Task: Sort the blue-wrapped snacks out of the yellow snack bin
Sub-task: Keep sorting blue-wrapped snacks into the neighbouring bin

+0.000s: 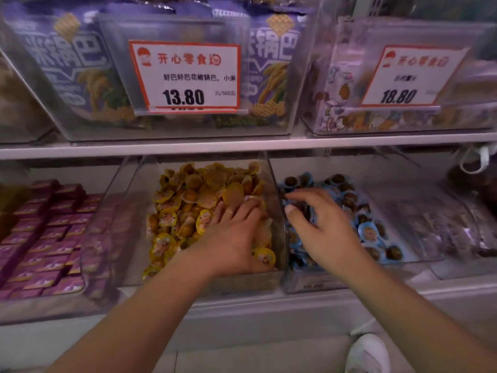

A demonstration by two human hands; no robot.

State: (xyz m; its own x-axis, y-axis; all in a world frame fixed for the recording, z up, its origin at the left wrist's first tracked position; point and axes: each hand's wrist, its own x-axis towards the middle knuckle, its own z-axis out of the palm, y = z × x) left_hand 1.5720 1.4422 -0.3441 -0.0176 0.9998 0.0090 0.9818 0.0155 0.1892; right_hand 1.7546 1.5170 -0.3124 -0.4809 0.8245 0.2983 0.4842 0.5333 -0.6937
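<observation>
The left hand (236, 232) lies flat in the yellow snack bin (150, 179), fingers spread wide and pressing on the yellow-wrapped snacks (188, 200); a ring shows on one finger. Just to the right, past the clear divider, the right hand (322, 224) hovers over the blue-wrapped snacks (368, 232) in the neighbouring bin, fingers loosely curled; whether it holds one cannot be told. Purple boxes (45, 238) fill the bin on the left. On the far shelf above, price tags (185, 76) hang on clear bins.
</observation>
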